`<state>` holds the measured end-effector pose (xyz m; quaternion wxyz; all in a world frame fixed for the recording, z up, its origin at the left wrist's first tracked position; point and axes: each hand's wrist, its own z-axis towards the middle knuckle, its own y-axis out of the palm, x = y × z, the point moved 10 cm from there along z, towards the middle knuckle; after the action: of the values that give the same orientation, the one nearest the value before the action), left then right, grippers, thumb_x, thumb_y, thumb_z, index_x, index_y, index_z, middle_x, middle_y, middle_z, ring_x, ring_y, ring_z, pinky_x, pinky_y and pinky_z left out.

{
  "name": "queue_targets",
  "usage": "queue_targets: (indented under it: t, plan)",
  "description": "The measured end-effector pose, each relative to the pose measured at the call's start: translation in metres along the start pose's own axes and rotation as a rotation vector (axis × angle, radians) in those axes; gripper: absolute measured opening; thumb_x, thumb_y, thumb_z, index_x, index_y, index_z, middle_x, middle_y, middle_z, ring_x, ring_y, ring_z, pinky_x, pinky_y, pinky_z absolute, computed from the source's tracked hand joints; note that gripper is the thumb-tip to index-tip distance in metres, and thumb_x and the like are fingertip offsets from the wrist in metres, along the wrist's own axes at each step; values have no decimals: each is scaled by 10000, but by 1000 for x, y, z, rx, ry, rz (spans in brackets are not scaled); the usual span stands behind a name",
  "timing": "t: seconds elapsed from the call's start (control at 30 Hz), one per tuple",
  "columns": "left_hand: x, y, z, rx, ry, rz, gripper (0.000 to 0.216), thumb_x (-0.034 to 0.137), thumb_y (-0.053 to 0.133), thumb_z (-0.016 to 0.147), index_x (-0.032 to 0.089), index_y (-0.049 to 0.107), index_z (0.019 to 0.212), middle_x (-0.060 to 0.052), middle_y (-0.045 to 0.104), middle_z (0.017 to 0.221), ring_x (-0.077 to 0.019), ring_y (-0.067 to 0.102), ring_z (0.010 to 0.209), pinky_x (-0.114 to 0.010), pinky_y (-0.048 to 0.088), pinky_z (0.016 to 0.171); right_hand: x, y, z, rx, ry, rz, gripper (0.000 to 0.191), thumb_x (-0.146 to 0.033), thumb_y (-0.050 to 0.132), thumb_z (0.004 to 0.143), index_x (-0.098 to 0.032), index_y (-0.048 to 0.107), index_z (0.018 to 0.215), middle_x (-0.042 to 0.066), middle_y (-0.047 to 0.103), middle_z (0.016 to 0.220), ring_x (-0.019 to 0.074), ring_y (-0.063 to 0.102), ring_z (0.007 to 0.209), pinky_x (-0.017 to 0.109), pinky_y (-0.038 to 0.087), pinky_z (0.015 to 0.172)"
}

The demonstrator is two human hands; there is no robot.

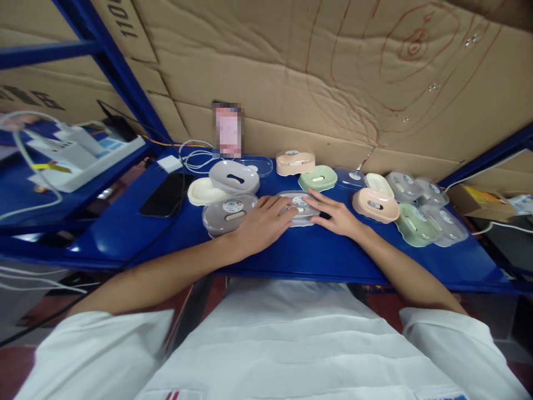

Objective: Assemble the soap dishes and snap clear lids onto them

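A grey soap box [306, 216] with a clear lid and a round label sits on the blue table in front of me. My left hand [266, 222] is closed over its left end, fingers lying across the lid. Around the right end my right hand [335, 214] grips the box, thumb near the front edge and fingers on the lid. The hands hide both ends of the box. Just left of it stands another grey lidded soap box [225, 214], partly behind my left hand. A green soap box [318, 179] and a peach lidded one [295, 162] stand behind.
An open grey soap dish [234, 176] and a cream tray [204, 191] lie left. A peach dish [377, 204] and several lidded boxes, one green [416, 225], sit right. A black phone [163, 194], cables and a blurred-out screen [228, 130] stand near the cardboard wall [250, 61].
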<state>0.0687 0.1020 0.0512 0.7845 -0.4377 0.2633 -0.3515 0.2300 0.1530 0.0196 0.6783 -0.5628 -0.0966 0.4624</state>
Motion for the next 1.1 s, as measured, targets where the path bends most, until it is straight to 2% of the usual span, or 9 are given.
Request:
queue_targets:
  t: [0.1,0.27,0.37,0.5,0.6,0.7,0.9,1.0,1.1]
  plan:
    - [-2,-1,0,2,-17,-21,251,198,538,1093,170,646,1318,-130,669,1295,-312,656,1203,-450,553,1005,5,0,-1,8,19,-20,596,-528,570,1100,-354,487,1664,24,439,1737,294,476,1576,501,399,1326]
    - [1,-2,0,-26,8,-2,210,196,525,1095,163,671,1244,-130,682,1245,-306,667,1142,-432,569,929,-6,2,0,-13,-23,-136,600,-512,583,1098,-339,491,1665,38,368,1775,289,431,1610,499,378,1342]
    - [1,-3,0,-24,15,13,211,172,534,1084,161,670,1244,-138,683,1251,-303,663,1146,-427,566,914,-9,5,0,-32,-40,-131,670,-527,605,1084,-333,427,1700,53,317,1799,295,391,1632,506,366,1346]
    - [0,0,0,-23,17,11,231,150,545,1069,159,670,1263,-147,680,1272,-300,662,1160,-420,563,921,-4,11,0,-58,-2,-87,777,-588,638,1049,-366,343,1732,47,259,1823,313,385,1633,517,410,1317]
    - [0,-5,1,38,5,11,252,168,566,1062,159,672,1291,-166,659,1322,-314,659,1191,-449,563,971,-4,5,3,-33,-20,-129,734,-590,620,1054,-376,384,1715,42,295,1812,325,395,1628,536,411,1317]
    - [2,-18,1,133,-5,5,260,240,581,1075,169,678,1305,-176,641,1359,-328,656,1205,-483,557,1015,-1,-12,15,32,-17,-214,686,-584,589,1066,-366,430,1697,45,310,1806,345,361,1643,571,376,1334]
    - [9,-23,0,139,28,-29,236,278,562,1094,186,703,1259,-146,662,1338,-302,681,1164,-462,561,999,38,-60,65,230,92,-259,791,-712,522,1045,-272,429,1695,116,257,1819,356,291,1671,591,304,1352]
    - [5,-21,1,118,6,-36,261,277,574,1087,176,693,1297,-162,641,1396,-312,676,1205,-472,562,1032,64,-64,87,210,124,-209,903,-795,503,1008,-223,399,1698,166,290,1800,352,273,1678,593,285,1351]
    - [2,-18,2,102,-10,-51,293,276,573,1086,164,680,1335,-183,612,1456,-330,656,1266,-494,554,1072,79,-62,100,204,134,-185,962,-815,486,995,-190,344,1712,182,293,1796,341,217,1696,598,240,1363]
